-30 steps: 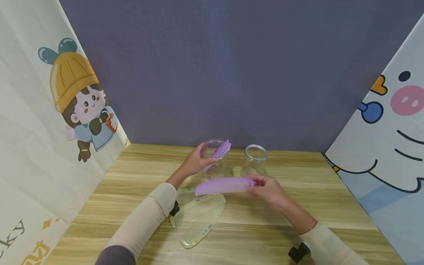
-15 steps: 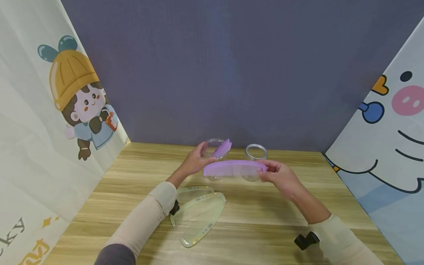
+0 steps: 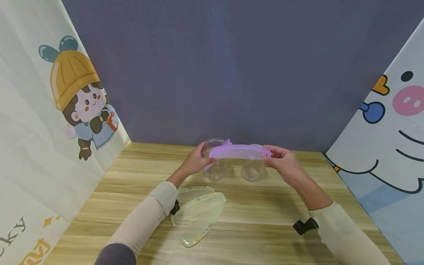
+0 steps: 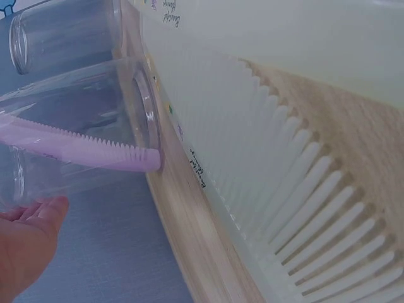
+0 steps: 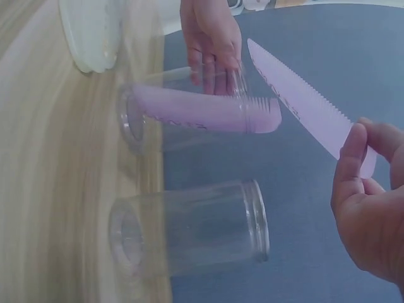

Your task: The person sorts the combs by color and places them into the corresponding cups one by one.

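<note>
The held comb (image 3: 240, 151) rose (head view: overlapping jars (image 3: 251, 171); right wrist: apart).

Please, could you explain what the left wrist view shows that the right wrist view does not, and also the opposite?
Only the left wrist view shows, close up, the separate teeth and small lettering of the pale green combs.

Only the right wrist view shows the right hand, which pinches a raised purple comb.

Both show the left hand at a clear jar with at least one inner purple comb, the second jar and the wooden table.
</note>
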Tool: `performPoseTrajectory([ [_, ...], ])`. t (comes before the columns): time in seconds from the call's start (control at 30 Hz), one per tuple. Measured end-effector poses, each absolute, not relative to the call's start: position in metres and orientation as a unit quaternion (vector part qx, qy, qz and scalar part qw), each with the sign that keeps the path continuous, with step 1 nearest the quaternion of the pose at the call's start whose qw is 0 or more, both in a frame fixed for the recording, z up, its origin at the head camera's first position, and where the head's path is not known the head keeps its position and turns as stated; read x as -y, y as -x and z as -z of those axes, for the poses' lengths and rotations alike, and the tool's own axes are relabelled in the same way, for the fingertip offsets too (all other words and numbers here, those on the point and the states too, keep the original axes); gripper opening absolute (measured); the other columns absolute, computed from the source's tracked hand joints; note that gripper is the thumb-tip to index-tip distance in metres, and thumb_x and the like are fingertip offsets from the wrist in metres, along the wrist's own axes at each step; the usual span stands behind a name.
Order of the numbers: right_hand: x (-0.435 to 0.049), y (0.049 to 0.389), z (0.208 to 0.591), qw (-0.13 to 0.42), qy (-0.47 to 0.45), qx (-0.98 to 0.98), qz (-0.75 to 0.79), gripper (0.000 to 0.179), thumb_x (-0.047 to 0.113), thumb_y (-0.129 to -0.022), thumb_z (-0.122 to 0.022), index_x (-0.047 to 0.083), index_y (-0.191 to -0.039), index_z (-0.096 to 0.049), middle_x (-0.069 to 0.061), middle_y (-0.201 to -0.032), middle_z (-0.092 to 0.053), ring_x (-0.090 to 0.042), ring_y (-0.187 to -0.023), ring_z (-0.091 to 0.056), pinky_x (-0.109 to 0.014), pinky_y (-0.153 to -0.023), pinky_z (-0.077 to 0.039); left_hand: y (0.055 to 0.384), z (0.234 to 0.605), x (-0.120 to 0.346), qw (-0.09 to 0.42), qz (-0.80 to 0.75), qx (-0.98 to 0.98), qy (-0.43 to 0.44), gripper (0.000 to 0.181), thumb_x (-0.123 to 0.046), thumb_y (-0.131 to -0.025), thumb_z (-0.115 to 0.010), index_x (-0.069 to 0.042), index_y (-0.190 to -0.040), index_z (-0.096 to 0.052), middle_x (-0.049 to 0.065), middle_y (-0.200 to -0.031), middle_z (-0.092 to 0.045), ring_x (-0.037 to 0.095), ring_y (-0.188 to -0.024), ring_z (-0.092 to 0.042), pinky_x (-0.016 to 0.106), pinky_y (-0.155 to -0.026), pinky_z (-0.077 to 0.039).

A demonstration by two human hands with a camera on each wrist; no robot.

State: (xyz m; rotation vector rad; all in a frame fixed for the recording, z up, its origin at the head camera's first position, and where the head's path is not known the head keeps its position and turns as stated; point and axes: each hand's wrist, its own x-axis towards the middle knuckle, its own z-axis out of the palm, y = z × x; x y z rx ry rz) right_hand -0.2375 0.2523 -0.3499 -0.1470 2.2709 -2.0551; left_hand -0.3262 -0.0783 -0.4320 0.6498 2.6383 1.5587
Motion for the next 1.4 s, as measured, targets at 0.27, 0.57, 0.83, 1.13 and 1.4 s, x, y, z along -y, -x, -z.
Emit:
performPoseTrajectory([
  [0.27,-0.249,0.252,0.341,0.019,0.044,-0.739,0.672,0.061,0.002,-0.093,-0.071,-0.011,-0.147,-0.044,0.007,-0.097,-0.067,-0.002,-0.089,-0.063,-0.015,-0.075,-0.06,0.325,0.432,0.08,0.013,-0.503,-0.839,-0.207,0.089,-0.041,-0.094,-0.074,-0.005,-0.16,-0.026,0.02,-0.162,-0.038,0.034,-0.149,-0.039,0.046,-0.122,-0.038],
  [0.57,-0.241,0.262,0.334,0.004,0.043,-0.762,0.646,0.058,0.007,-0.093,-0.073,-0.005,-0.145,-0.051,0.008,-0.096,-0.067,-0.003,-0.087,-0.065,-0.017,-0.076,-0.061,0.326,0.432,0.08,0.005,-0.495,-0.843,-0.212,0.088,-0.039,-0.094,-0.074,-0.003,-0.159,-0.028,0.023,-0.16,-0.04,0.036,-0.148,-0.041,0.046,-0.121,-0.04],
  [0.83,-0.231,0.272,0.325,-0.001,0.066,-0.731,0.679,0.061,0.007,-0.094,-0.072,-0.008,-0.148,-0.046,0.005,-0.098,-0.067,-0.003,-0.083,-0.068,-0.017,-0.075,-0.062,0.326,0.43,0.08,0.002,-0.497,-0.842,-0.209,0.088,-0.037,-0.093,-0.076,-0.003,-0.158,-0.03,0.023,-0.159,-0.041,0.036,-0.147,-0.043,0.046,-0.12,-0.042],
  [1.13,-0.215,0.277,0.323,-0.016,0.079,-0.695,0.715,0.058,-0.001,-0.093,-0.071,-0.013,-0.144,-0.047,0.007,-0.09,-0.068,-0.004,-0.076,-0.07,-0.017,-0.073,-0.062,0.325,0.432,0.08,0.006,-0.501,-0.841,-0.206,0.088,-0.036,-0.092,-0.076,-0.003,-0.159,-0.029,0.023,-0.16,-0.04,0.034,-0.149,-0.041,0.045,-0.12,-0.041],
  [1.4,-0.21,0.28,0.324,-0.042,0.095,-0.687,0.719,0.037,-0.004,-0.093,-0.069,-0.003,-0.129,-0.06,0.007,-0.088,-0.071,-0.005,-0.077,-0.071,-0.02,-0.076,-0.063,0.325,0.432,0.08,0.004,-0.498,-0.842,-0.205,0.089,-0.038,-0.092,-0.077,-0.004,-0.159,-0.029,0.022,-0.16,-0.04,0.035,-0.147,-0.043,0.047,-0.12,-0.041],
])
